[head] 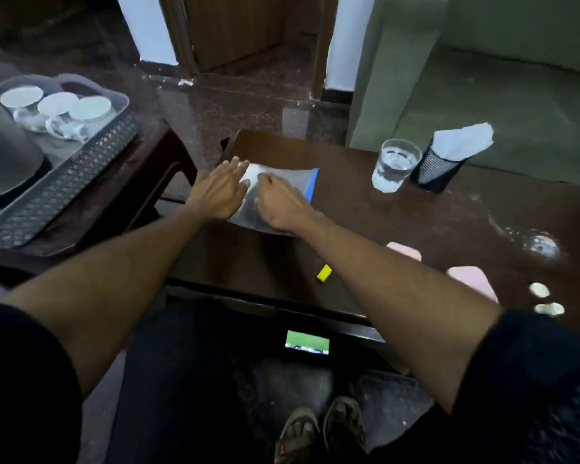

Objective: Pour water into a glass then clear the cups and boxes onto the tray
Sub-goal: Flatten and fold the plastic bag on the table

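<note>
Both hands rest on a flat grey box [275, 192] with a blue edge: the left hand [220, 192] lies open, palm down, fingers spread over its near-left side, while the right hand [282, 205] sits on top with fingers curled. Whether either has closed around an edge cannot be told, and the box is not lifted. It lies near the far-left corner of the dark wooden table [265, 262], its long axis seemingly running from the near-left toward the far-right, the blue edge facing the far-right.

Well apart, by the far edge, stands a glass [395, 164] holding water, so the pour looks done. Just beside it is a black mesh holder [436, 169] with white napkins [462, 140]. A small yellow block [324, 272] and two pink boxes [472, 281] lie toward the near edge.

On a lower side table to the left, a grey tray [64, 182] already carries three white cups [59, 110] and a kettle [4, 152].

The box looks thin and slick; lifted by one edge it could sag or slip. The tray is crowded, so a careless carry might knock a cup. A wet patch [539, 246] near the right edge could smear anything dragged through.
</note>
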`<state>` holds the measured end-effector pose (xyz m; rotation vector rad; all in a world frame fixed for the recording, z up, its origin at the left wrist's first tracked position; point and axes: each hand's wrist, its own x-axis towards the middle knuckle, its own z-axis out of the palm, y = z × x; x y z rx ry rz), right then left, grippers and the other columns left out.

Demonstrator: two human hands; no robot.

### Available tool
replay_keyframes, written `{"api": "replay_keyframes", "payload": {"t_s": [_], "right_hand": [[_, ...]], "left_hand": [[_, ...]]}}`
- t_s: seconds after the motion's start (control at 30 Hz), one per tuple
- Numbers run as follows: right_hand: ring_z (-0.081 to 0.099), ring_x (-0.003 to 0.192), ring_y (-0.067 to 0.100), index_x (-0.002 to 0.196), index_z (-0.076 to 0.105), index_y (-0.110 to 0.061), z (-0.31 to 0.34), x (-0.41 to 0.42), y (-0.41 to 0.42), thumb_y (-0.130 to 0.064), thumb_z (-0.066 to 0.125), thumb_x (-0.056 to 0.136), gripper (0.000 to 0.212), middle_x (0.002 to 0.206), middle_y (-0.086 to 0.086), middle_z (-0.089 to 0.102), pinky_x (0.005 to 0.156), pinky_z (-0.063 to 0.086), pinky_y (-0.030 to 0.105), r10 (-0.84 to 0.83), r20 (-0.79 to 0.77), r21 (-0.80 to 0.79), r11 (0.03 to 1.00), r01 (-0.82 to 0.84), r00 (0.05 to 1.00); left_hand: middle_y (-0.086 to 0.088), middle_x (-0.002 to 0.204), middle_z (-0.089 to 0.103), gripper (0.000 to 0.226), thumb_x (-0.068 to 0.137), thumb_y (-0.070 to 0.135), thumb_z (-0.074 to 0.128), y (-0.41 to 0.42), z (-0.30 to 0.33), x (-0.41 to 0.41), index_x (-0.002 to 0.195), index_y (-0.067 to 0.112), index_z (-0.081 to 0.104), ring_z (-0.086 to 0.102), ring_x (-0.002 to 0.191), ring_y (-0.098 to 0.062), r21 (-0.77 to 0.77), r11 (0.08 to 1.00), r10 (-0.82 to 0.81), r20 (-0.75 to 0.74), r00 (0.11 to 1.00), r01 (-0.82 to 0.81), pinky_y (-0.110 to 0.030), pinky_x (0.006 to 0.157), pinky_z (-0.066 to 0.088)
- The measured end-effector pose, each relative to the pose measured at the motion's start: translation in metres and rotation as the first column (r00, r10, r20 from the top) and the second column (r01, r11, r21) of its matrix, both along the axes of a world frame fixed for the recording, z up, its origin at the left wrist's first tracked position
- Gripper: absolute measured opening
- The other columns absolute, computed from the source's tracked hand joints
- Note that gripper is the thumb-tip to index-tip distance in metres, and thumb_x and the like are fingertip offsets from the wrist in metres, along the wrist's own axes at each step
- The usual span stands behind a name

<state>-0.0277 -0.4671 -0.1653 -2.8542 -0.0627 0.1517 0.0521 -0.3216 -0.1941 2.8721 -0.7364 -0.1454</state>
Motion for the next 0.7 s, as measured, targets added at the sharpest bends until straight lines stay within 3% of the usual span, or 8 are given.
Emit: {"api": "replay_keyframes", "payload": {"t_s": [0.07,0.13,0.3,0.37,0.43,0.53,0.6,0.7], "right_hand": [[0.042,0.14,0.038,0.145,0.037,-0.002,-0.011,0.01,0.0,-0.025,0.044,0.103,0.048,0.15,0.02,0.043,0.112,0.038,0.048,-0.021,-0.037,-0.046,0.999,0.02,0.999],[0.044,0.138,0.037,0.145,0.037,-0.001,-0.019,0.017,-0.005,-0.021,0.048,0.099,0.051,0.15,0.02,0.044,0.109,0.04,0.046,0.016,-0.055,-0.062,0.998,-0.019,0.998],[0.06,0.116,0.031,0.137,0.052,-0.006,-0.025,0.019,-0.012,-0.003,0.05,0.081,0.056,0.128,0.015,0.064,0.086,0.038,0.029,0.238,-0.084,0.015,0.971,-0.238,0.968],[0.06,0.105,0.018,0.139,0.054,-0.008,-0.028,0.012,-0.011,-0.001,0.047,0.076,0.064,0.124,0.006,0.067,0.081,0.032,0.019,0.35,-0.046,0.071,0.935,-0.347,0.936],[0.056,0.095,0.008,0.139,0.055,-0.006,-0.029,0.005,-0.008,0.003,0.048,0.073,0.066,0.115,-0.001,0.067,0.079,0.033,0.016,0.386,-0.012,0.112,0.917,-0.383,0.922],[0.061,0.124,0.027,0.149,0.045,-0.009,-0.031,-0.001,0.005,-0.001,0.048,0.087,0.062,0.137,0.011,0.064,0.1,0.046,0.036,0.332,0.025,0.127,0.934,-0.333,0.943],[0.04,0.149,0.025,0.158,0.033,-0.006,-0.035,-0.003,0.014,-0.01,0.041,0.103,0.056,0.16,0.013,0.042,0.12,0.033,0.036,0.346,0.058,0.083,0.933,-0.35,0.936],[0.018,0.158,0.016,0.162,0.021,-0.009,-0.044,-0.006,0.015,-0.022,0.031,0.11,0.055,0.17,0.006,0.021,0.126,0.017,0.03,0.427,0.046,-0.02,0.904,-0.427,0.903]], "left_hand": [[-0.012,0.159,0.048,0.048,0.111,0.04,0.032,0.01,-0.011,-0.015,0.147,0.017,0.053,0.045,0.146,-0.029,0.059,0.998,0.004,0.082,0.997,-0.009,-0.054,0.115,0.033],[-0.013,0.123,0.068,0.043,0.107,0.043,0.039,0.018,-0.02,-0.042,0.112,0.015,0.071,0.061,0.115,-0.034,0.048,0.996,0.06,0.239,0.969,-0.073,-0.052,0.1,0.039],[-0.013,0.09,0.071,0.044,0.098,0.043,0.049,0.016,-0.022,-0.099,0.081,0.01,0.073,0.064,0.091,-0.036,-0.065,0.981,0.194,0.348,0.917,-0.183,-0.047,0.096,0.028],[-0.012,0.092,0.07,0.035,0.096,0.04,0.049,0.011,-0.017,-0.104,0.086,0.013,0.07,0.063,0.094,-0.034,-0.182,0.959,0.271,0.353,0.895,-0.219,-0.044,0.096,0.027],[-0.014,0.113,0.068,0.034,0.097,0.039,0.047,0.007,-0.015,-0.1,0.105,0.014,0.067,0.06,0.108,-0.035,-0.282,0.922,0.351,0.321,0.88,-0.265,-0.046,0.1,0.032],[-0.014,0.162,0.042,0.048,0.106,0.036,0.035,0.005,-0.023,-0.097,0.142,0.011,0.054,0.041,0.148,-0.031,-0.298,0.897,0.391,0.193,0.9,-0.326,-0.05,0.118,0.029],[-0.011,0.173,0.025,0.057,0.11,0.035,0.027,0.004,-0.033,-0.101,0.161,0.009,0.036,0.023,0.16,-0.025,-0.302,0.88,0.411,0.097,0.906,-0.367,-0.049,0.127,0.019],[-0.009,0.176,0.012,0.063,0.111,0.036,0.02,0.008,-0.046,-0.107,0.168,0.008,0.017,0.009,0.164,-0.021,-0.242,0.881,0.426,0.029,0.904,-0.408,-0.049,0.131,0.011]]}}
